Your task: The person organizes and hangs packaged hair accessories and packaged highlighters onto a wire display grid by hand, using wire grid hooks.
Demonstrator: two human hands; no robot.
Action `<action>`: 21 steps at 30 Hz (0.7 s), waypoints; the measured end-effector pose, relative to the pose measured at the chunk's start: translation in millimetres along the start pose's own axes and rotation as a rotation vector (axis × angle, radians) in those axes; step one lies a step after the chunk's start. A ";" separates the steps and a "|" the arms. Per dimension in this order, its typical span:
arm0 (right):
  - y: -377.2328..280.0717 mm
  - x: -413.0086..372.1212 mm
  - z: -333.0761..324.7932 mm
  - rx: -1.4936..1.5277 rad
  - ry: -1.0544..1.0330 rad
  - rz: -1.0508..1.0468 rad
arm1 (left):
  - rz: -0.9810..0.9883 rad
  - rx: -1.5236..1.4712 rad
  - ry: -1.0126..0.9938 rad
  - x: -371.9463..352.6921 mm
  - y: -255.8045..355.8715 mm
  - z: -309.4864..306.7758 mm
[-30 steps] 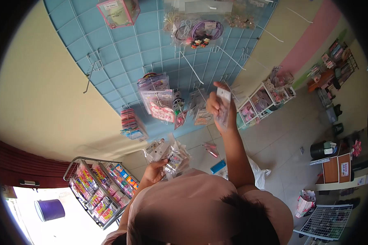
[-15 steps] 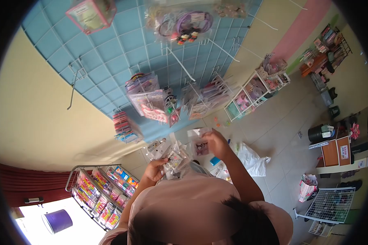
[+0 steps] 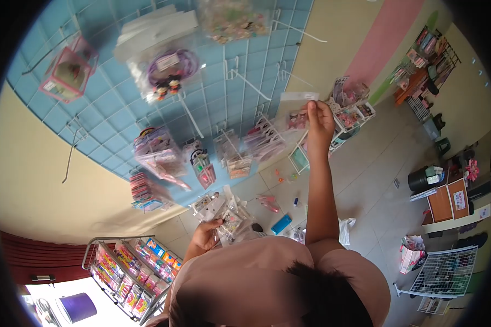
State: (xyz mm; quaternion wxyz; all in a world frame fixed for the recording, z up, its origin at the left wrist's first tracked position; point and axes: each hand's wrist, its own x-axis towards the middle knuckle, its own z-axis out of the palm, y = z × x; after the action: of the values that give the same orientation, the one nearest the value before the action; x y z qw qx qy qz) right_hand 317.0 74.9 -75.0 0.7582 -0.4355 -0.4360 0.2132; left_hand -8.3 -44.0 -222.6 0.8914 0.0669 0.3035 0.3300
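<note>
My right hand [image 3: 321, 121] is raised near the right edge of the blue grid wall, its thumb and fingers pinching the top of a small clear packet [image 3: 296, 117] with dark and pink items inside. Low in front of my chest, my left hand [image 3: 206, 234] grips a bunch of clear packets [image 3: 232, 217] with white cards and small pieces. Metal hooks stick out from the blue grid panel [image 3: 213, 65]; some are bare, others carry packets. A bag with purple bands [image 3: 172, 68] hangs at the upper middle.
A white shelf unit [image 3: 354, 117] stands beyond my right hand. On the floor lie a blue box [image 3: 281, 224], a pink packet [image 3: 268, 203] and a white plastic bag [image 3: 346, 230]. A rack of colourful packets [image 3: 131, 272] is at lower left, a wire rack [image 3: 444, 272] at lower right.
My right hand has moved up and to the right with its packet, away from my left hand. The view has shifted, so the hanging goods appear further left. My left hand still holds the bunch.
</note>
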 end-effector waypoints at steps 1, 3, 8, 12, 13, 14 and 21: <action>12.3 9.9 -13.0 -0.005 0.050 -0.016 | 0.005 0.005 -0.010 3.6 -2.2 3.4; 25.6 24.4 -31.5 0.008 0.131 -0.024 | 0.048 0.005 -0.080 15.7 -11.3 4.8; 38.8 50.1 -52.7 0.063 0.065 0.016 | 0.094 -0.012 -0.004 32.3 -29.8 31.9; 45.0 61.8 -57.4 0.081 0.012 0.086 | 0.174 0.015 0.073 52.1 -44.7 46.5; 46.5 61.9 -58.9 0.091 0.004 0.088 | 0.135 -0.031 0.060 56.1 -47.2 45.7; 47.8 61.4 -59.9 0.102 -0.006 0.088 | 0.099 -0.077 0.046 59.9 -48.9 43.4; 76.5 76.3 -54.9 0.117 -0.077 0.093 | 0.184 -0.089 0.071 69.5 -63.2 46.2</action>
State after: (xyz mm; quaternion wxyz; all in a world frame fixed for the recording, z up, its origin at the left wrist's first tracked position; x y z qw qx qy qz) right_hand 408.2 143.0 -116.7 0.7542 -0.4017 -0.4310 0.2900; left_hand 94.9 -45.4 -240.1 0.8482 0.0430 0.3123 0.4256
